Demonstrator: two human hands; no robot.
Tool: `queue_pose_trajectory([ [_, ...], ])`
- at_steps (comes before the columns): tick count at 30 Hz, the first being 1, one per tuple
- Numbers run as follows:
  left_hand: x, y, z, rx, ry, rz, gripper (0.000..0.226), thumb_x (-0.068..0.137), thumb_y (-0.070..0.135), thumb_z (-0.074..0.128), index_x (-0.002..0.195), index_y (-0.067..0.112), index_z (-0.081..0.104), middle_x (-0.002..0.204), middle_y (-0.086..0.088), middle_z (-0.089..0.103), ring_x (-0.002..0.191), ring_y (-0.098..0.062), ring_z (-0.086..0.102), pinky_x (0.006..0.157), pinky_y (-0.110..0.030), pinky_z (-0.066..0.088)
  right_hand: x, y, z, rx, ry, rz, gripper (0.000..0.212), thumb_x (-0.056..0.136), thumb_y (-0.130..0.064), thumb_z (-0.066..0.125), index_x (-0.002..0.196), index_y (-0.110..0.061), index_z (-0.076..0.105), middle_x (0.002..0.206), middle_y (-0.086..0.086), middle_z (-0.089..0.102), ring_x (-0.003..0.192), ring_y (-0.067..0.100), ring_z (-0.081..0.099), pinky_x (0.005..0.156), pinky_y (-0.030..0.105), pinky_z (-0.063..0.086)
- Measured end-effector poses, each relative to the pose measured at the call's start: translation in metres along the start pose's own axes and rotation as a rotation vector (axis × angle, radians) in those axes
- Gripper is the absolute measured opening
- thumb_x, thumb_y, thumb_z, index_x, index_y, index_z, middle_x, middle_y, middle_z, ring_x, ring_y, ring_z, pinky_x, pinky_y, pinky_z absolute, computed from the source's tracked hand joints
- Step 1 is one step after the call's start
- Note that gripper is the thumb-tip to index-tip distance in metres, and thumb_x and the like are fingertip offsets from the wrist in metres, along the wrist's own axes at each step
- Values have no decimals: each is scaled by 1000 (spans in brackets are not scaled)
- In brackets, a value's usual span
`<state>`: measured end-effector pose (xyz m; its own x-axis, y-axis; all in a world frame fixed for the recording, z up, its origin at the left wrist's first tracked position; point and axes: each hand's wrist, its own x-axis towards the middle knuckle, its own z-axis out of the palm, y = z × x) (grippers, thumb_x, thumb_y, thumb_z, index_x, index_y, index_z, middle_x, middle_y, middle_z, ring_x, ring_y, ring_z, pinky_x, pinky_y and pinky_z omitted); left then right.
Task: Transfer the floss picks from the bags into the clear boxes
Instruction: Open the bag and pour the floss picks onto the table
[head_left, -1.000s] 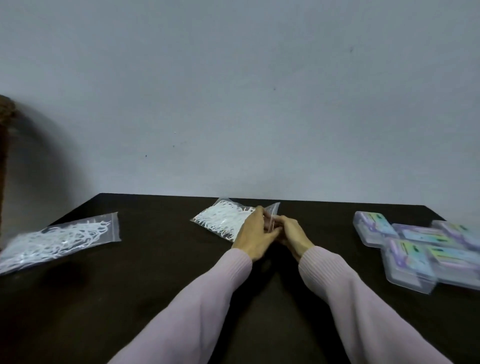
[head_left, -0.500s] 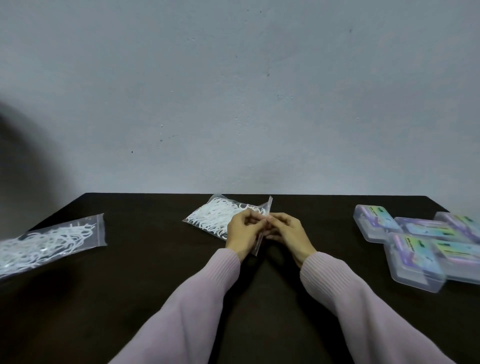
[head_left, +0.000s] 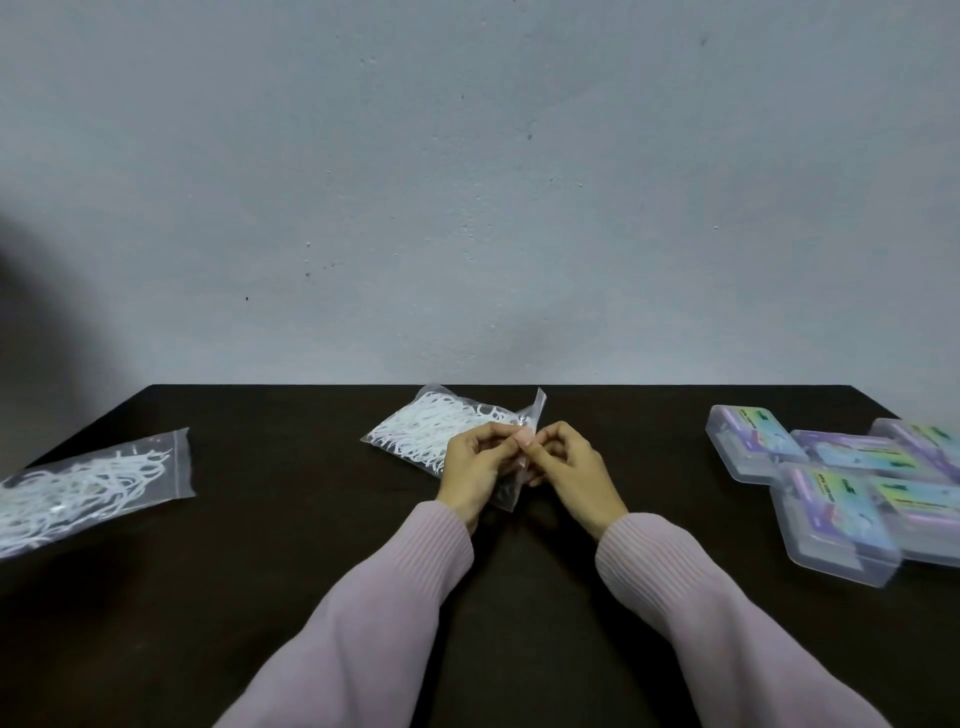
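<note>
Left of the clear boxes (head_left: 831, 483), mid-table, the left hand (head_left: 470, 467) and right hand (head_left: 574, 467) pinch the bag (head_left: 441, 431) by its sealed lip. Thin and slippery, it likely needs gripping there; the floss picks (head_left: 421, 434) inside look light and loose.

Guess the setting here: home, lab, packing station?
Likely a makeshift packing or sorting station: a bare dark table against a blank wall, two bags of floss picks, and a cluster of clear boxes.
</note>
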<state>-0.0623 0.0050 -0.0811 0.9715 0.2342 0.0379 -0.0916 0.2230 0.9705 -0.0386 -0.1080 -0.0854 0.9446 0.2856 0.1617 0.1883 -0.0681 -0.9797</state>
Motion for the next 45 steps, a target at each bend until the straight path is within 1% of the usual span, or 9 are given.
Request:
queue_pose_trajectory([
  [9, 0, -5, -2, 167, 55, 89, 3, 87, 5, 63, 87, 5, 66, 82, -10, 67, 77, -15, 64, 69, -19, 53, -1, 0, -2, -93, -34, -13, 20, 94, -21, 52, 97, -2, 57, 80, 10, 66, 64, 10, 61, 60, 13, 50],
  [13, -5, -4, 1, 597, 98, 301, 9, 94, 19, 55, 88, 12, 58, 75, -2, 64, 69, -10, 61, 67, -20, 49, -3, -1, -2, -142, -45, -39, 21, 96, -22, 47, 83, -8, 56, 65, 0, 58, 50, 1, 52, 55, 12, 44],
  [18, -9, -2, 1, 1108, 34, 430, 29, 100, 31, 34, 87, 10, 51, 80, -7, 63, 75, -23, 59, 73, -40, 48, -6, -3, 0, -202, -33, -65, 23, 98, -18, 42, 83, -6, 54, 62, 0, 54, 49, 3, 49, 52, 10, 41],
  [25, -17, -2, 3, 1359, 93, 507, 27, 101, 32, 32, 85, 16, 47, 81, -8, 63, 72, -22, 56, 63, -29, 35, -8, 4, -2, -439, -28, -127, 24, 98, -25, 42, 80, -12, 51, 70, 8, 56, 58, 15, 49, 60, 36, 46],
  [30, -15, 3, 4, 1442, 125, 528, 32, 101, 33, 31, 93, 12, 54, 86, -8, 65, 79, -24, 59, 63, -27, 30, -6, -2, -2, -545, 16, -173, 32, 97, -25, 44, 65, -27, 40, 62, -2, 49, 53, 6, 43, 54, 19, 36],
  [32, -15, 4, 4, 1455, 130, 517, 32, 101, 33, 31, 94, 12, 55, 86, -8, 64, 80, -23, 59, 64, -27, 30, -6, -3, -2, -561, 19, -160, 30, 97, -24, 44, 67, -22, 43, 61, -2, 49, 54, 7, 43, 55, 21, 38],
  [36, -15, 4, 2, 1406, 166, 492, 30, 100, 34, 35, 83, 15, 49, 77, -8, 60, 71, -23, 56, 62, -29, 34, -8, -4, -1, -603, 65, -145, 26, 95, -21, 46, 73, -9, 48, 65, 6, 50, 58, 14, 44, 64, 41, 46],
  [41, -14, 8, -4, 1367, 261, 535, 31, 99, 34, 39, 80, 15, 54, 69, -4, 56, 64, -21, 52, 60, -27, 31, -5, -6, -7, -684, 105, -104, 17, 94, -16, 48, 80, -8, 54, 76, 10, 60, 69, 22, 60, 70, 38, 54],
  [45, -10, 13, -15, 1336, 359, 605, 28, 94, 27, 53, 70, 13, 59, 56, -4, 54, 53, -20, 49, 54, -29, 33, -1, -6, -21, -766, 158, -40, 14, 94, -19, 49, 81, -13, 52, 78, 5, 58, 69, 15, 56, 65, 28, 46],
])
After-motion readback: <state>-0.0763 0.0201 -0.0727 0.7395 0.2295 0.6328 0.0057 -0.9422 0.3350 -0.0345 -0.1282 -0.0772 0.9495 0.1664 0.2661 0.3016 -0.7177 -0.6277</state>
